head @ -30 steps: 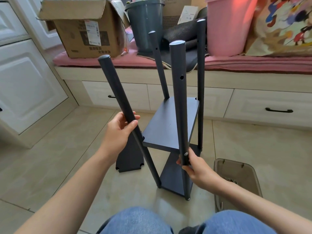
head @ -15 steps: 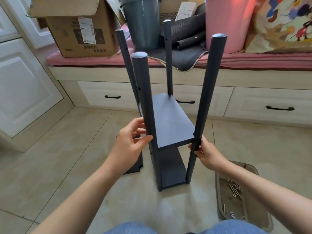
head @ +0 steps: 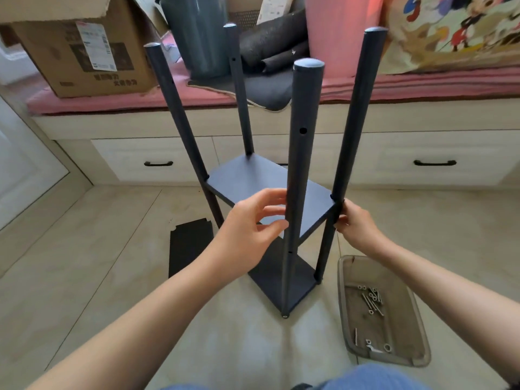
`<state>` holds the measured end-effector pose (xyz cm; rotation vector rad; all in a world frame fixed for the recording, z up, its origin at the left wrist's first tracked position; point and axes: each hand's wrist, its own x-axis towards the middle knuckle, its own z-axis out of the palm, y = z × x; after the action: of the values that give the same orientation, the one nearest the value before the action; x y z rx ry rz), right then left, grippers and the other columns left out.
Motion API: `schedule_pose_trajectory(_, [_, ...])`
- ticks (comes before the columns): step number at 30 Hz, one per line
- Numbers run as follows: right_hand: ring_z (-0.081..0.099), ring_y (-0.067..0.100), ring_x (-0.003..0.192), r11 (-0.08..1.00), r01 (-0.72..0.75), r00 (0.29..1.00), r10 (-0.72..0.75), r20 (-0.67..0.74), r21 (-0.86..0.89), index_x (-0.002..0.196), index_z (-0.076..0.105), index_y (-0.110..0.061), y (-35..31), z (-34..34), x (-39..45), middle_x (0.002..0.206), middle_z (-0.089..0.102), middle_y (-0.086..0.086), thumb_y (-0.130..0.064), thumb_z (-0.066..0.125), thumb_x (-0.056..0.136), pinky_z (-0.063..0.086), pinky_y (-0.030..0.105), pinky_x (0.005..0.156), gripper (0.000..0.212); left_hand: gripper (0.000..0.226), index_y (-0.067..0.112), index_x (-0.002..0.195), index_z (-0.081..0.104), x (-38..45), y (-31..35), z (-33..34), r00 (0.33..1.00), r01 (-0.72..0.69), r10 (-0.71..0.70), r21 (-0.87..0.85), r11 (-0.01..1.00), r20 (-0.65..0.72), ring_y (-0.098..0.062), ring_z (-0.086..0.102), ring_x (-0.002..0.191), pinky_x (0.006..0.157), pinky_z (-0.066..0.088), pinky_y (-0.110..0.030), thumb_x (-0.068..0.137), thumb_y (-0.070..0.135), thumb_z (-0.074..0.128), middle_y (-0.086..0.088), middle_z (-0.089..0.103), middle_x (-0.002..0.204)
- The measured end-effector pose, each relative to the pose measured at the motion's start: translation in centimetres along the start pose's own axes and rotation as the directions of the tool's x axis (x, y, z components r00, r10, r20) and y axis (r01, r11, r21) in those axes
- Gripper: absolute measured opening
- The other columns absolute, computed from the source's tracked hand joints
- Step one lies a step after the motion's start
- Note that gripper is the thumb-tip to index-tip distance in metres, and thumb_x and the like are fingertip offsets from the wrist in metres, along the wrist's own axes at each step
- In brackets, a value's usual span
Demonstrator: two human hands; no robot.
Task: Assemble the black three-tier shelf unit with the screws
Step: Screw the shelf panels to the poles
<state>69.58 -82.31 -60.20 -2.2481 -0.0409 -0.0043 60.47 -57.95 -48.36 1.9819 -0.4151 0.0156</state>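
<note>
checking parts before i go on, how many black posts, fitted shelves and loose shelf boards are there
posts: 4
fitted shelves: 2
loose shelf board on the floor: 1
total: 7

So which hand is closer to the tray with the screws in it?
The right hand. It holds a post just above the screw tray, which sits on the floor at that side. The left hand is farther, across the near post.
</note>
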Motion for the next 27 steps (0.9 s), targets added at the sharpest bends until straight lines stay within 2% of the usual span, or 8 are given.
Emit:
schedule_pose_trajectory(4, [0.065, 0.023, 0.098, 0.998, -0.031, 0.999, 0.033, -0.039, 0.056, 0.117, 0.06, -0.01, 0.2, -1.4, -0.4, 0.106, 0.065, 0.005, 0.009, 0.056, 0.092, 0.051, 0.024, 0.077, 0.032, 0.046, 0.026, 0.13, 0.061, 1.0, 0.3, 0.9, 0.997, -0.024, 0.022, 0.026, 0.999, 0.07, 0.001, 0.063, 0.115, 0.098, 0.052, -0.021, 0.095, -0.003, 0.06, 0.016, 0.069, 0.12])
schedule_pose_trajectory(9, [0.062, 0.023, 0.113, 0.996, -0.083, 0.995, 0.085, -0.051, 0.04, 0.13, 0.056, -0.005, -0.9, -2.8, -2.8, 0.124, 0.064, 0.009, 0.006, 0.053, 0.095, 0.049, 0.027, 0.096, 0.037, 0.038, 0.022, 0.126, 0.066, 1.2, 0.0, 1.3, 0.999, -0.022, 0.022, -0.02, 1.0, 0.034, -0.005, 0.067, 0.109, 0.088, 0.056, -0.022, 0.093, 0.003, 0.066, 0.013, 0.072, 0.114])
schedule_pose_trajectory(13, [0.061, 0.015, 0.099, 0.998, -0.063, 0.995, 0.061, -0.076, -0.017, 0.127, 0.058, -0.01, -3.3, -4.4, -5.3, 0.122, 0.064, 0.002, -0.001, 0.052, 0.094, 0.045, 0.021, 0.084, 0.034, 0.031, 0.019, 0.12, 0.069, 1.7, 0.0, 1.7, 0.999, -0.03, 0.03, -0.007, 1.0, -0.017, -0.008, 0.07, 0.101, 0.089, 0.057, -0.025, 0.091, 0.009, 0.071, 0.012, 0.074, 0.106])
schedule_pose_trajectory(16, [0.066, 0.013, 0.096, 0.999, -0.032, 0.999, 0.032, -0.003, 0.036, 0.119, 0.063, -0.013, -6.1, -5.4, -7.1, 0.115, 0.066, -0.002, -0.006, 0.057, 0.093, 0.054, 0.03, 0.085, 0.027, 0.029, 0.017, 0.117, 0.07, 2.0, 0.5, 2.1, 0.998, -0.048, 0.049, 0.027, 0.998, -0.033, -0.007, 0.071, 0.096, 0.09, 0.058, -0.027, 0.089, 0.009, 0.072, 0.01, 0.074, 0.105])
schedule_pose_trajectory(18, [0.067, 0.009, 0.098, 0.998, 0.024, 0.993, -0.031, 0.113, 0.06, 0.117, 0.063, -0.017, -8.1, -6.1, -8.1, 0.113, 0.065, -0.007, -0.01, 0.061, 0.093, 0.056, 0.032, 0.088, 0.026, 0.028, 0.015, 0.116, 0.072, 2.4, 1.3, 2.3, 0.998, -0.062, 0.062, 0.066, 0.996, -0.002, -0.008, 0.071, 0.096, 0.089, 0.058, -0.027, 0.089, 0.01, 0.073, 0.008, 0.075, 0.106])
schedule_pose_trajectory(21, [0.068, 0.004, 0.095, 0.989, 0.076, 0.969, -0.103, 0.224, 0.125, 0.116, 0.063, -0.023, -10.6, -7.1, -8.9, 0.112, 0.064, -0.015, -0.018, 0.065, 0.09, 0.055, 0.022, 0.082, 0.026, 0.024, 0.023, 0.111, 0.074, 3.3, 2.8, 2.5, 0.995, -0.081, 0.071, 0.138, 0.987, 0.077, -0.004, 0.07, 0.095, 0.086, 0.056, -0.018, 0.089, 0.012, 0.073, 0.013, 0.074, 0.102])
schedule_pose_trajectory(24, [0.07, 0.006, 0.091, 0.98, 0.075, 0.979, -0.107, 0.172, 0.183, 0.113, 0.066, -0.024, -11.8, -7.5, -8.8, 0.106, 0.068, -0.015, -0.029, 0.068, 0.089, 0.056, 0.024, 0.081, 0.024, 0.024, 0.03, 0.113, 0.073, 4.5, 3.3, 2.3, 0.981, -0.084, 0.035, 0.252, 0.964, 0.192, 0.0, 0.065, 0.097, 0.084, 0.054, -0.014, 0.09, 0.022, 0.072, 0.018, 0.067, 0.103])
schedule_pose_trajectory(27, [0.067, 0.005, 0.094, 0.983, 0.119, 0.989, -0.131, 0.076, 0.143, 0.11, 0.068, -0.023, -11.9, -7.0, -8.6, 0.105, 0.069, -0.01, -0.034, 0.068, 0.09, 0.056, 0.023, 0.08, 0.023, 0.033, 0.03, 0.124, 0.066, 5.1, 2.2, 1.6, 0.97, -0.089, -0.003, 0.369, 0.925, 0.243, -0.005, 0.06, 0.11, 0.094, 0.049, -0.019, 0.093, 0.022, 0.07, 0.016, 0.062, 0.112])
